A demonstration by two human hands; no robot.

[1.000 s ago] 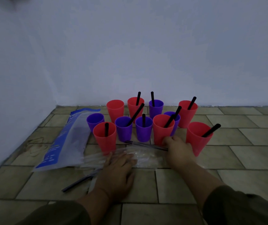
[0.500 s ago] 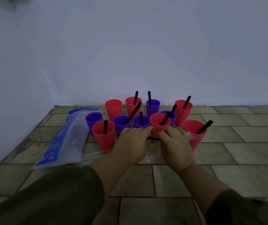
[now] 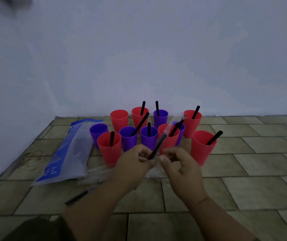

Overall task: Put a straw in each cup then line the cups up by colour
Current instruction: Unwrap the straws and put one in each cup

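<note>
Several red and purple cups stand bunched on the tiled floor near the wall. Most hold a black straw. The back-left red cup [image 3: 119,120] and the far-left purple cup [image 3: 98,131] show no straw. My left hand [image 3: 134,164] pinches the lower end of a black straw in a clear wrapper [image 3: 158,146], held tilted up in front of the cups. My right hand [image 3: 177,164] is right beside it with fingers curled at the wrapper; whether it grips is unclear. A red cup with a straw [image 3: 202,146] stands at the front right.
A blue and clear plastic bag [image 3: 69,153] lies left of the cups. Crumpled clear wrappers [image 3: 97,173] lie under my hands. A loose black straw [image 3: 77,197] rests on the floor by my left forearm. White walls close the back and left.
Both hands have lifted from the floor at the cups and now hold a wrapped straw up, tilted toward the back right. One second ago my left hand lay flat on the wrappers.
</note>
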